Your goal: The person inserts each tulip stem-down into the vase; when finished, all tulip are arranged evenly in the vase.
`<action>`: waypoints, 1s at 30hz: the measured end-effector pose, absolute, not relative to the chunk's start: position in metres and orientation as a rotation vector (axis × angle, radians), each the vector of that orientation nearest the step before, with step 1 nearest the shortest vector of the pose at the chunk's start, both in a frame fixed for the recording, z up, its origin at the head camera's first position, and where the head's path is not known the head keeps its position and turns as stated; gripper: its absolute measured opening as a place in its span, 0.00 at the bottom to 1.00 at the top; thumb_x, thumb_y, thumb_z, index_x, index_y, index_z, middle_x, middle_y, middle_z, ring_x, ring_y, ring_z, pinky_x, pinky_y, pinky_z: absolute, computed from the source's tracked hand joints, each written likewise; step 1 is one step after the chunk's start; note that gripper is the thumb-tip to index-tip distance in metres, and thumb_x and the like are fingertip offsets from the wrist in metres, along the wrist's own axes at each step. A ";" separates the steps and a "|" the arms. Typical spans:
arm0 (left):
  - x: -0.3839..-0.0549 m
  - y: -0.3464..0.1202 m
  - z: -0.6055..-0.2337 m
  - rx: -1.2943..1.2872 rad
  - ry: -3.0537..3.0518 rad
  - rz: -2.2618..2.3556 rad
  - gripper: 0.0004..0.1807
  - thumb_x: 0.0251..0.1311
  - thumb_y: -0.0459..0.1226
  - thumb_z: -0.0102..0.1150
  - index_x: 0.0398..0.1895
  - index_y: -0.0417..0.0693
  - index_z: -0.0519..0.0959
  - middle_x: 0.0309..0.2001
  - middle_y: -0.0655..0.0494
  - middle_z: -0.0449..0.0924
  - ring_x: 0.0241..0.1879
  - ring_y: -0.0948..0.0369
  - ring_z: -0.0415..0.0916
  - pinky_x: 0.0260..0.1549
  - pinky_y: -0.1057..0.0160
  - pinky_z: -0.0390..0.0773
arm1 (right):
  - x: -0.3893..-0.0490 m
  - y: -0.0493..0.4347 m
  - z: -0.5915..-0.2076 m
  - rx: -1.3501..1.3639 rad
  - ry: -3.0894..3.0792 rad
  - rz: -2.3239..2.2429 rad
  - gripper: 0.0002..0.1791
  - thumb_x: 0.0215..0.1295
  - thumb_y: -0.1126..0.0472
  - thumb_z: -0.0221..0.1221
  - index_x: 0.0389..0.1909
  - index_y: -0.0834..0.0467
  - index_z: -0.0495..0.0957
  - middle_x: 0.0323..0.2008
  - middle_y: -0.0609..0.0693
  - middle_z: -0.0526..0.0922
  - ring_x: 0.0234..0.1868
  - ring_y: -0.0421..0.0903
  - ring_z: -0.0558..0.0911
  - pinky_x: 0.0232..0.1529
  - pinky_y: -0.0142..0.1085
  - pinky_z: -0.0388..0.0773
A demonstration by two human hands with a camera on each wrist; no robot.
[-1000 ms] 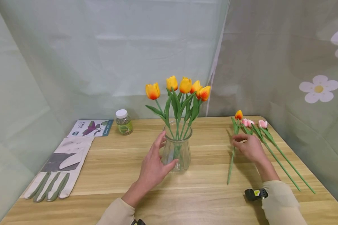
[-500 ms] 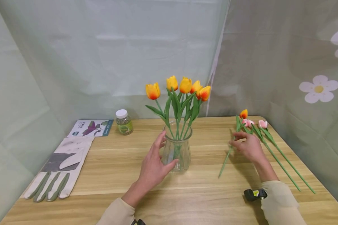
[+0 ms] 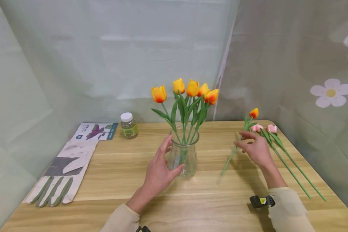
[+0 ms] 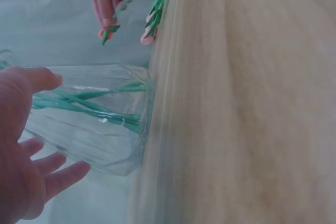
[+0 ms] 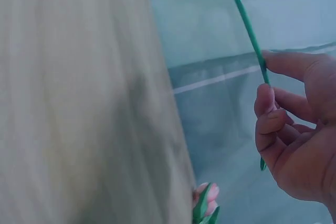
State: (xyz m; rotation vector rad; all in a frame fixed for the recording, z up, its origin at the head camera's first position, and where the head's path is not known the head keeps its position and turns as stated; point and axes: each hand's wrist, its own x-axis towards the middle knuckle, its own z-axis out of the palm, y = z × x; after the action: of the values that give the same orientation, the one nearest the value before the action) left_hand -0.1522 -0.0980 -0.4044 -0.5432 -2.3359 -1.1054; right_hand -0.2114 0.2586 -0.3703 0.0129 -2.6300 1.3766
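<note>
A clear glass vase (image 3: 189,159) stands upright on the table, with several yellow-orange artificial tulips (image 3: 178,86) in it. My left hand (image 3: 159,170) holds the vase from its left, thumb and fingers spread to either side of the glass; green stems (image 4: 89,106) show through it in the left wrist view. To the right, my right hand (image 3: 256,149) pinches a single orange tulip (image 3: 254,113) by its stem (image 5: 247,19) between thumb and fingers. That tulip tilts, head up to the right and stem end down to the left, above the table.
Pink tulips (image 3: 272,129) lie along the table's right side, with long stems running toward the front. On the left are a garden glove (image 3: 65,167), a printed packet (image 3: 94,131) and a small white-capped jar (image 3: 129,126). Fabric walls (image 3: 133,58) surround the table.
My right hand has lifted the orange tulip; its head has moved up and right and its stem end has swung left and up. The left hand stays at the vase.
</note>
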 end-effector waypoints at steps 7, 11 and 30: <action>-0.151 -0.096 -0.405 -0.568 -2.323 -1.112 0.63 0.49 0.35 0.84 0.83 0.60 0.51 0.67 0.42 0.77 0.61 0.41 0.83 0.37 0.50 0.92 | -0.206 0.252 -0.354 -0.023 -2.511 1.483 0.31 0.69 0.50 0.70 0.67 0.62 0.78 0.42 0.41 0.78 0.25 0.38 0.84 0.23 0.31 0.76; -0.151 -0.097 -0.405 -0.556 -2.328 -1.117 0.63 0.49 0.35 0.84 0.83 0.61 0.51 0.67 0.42 0.76 0.61 0.41 0.83 0.37 0.49 0.92 | -0.207 0.243 -0.345 -0.044 -2.450 1.541 0.31 0.69 0.51 0.71 0.67 0.62 0.78 0.41 0.41 0.78 0.25 0.39 0.84 0.29 0.28 0.80; -0.151 -0.098 -0.405 -0.545 -2.339 -1.126 0.62 0.50 0.36 0.84 0.83 0.62 0.51 0.68 0.43 0.76 0.62 0.42 0.82 0.38 0.49 0.92 | -0.213 0.219 -0.324 -0.232 -2.192 1.862 0.22 0.65 0.55 0.74 0.56 0.55 0.83 0.37 0.40 0.78 0.20 0.35 0.79 0.20 0.24 0.75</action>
State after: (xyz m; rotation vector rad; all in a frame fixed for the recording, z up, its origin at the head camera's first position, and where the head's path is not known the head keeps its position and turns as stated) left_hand -0.1512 -0.0984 -0.4047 -0.5448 -2.3395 -1.1260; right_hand -0.2133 0.2191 -0.3238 -0.2323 -2.1920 1.8616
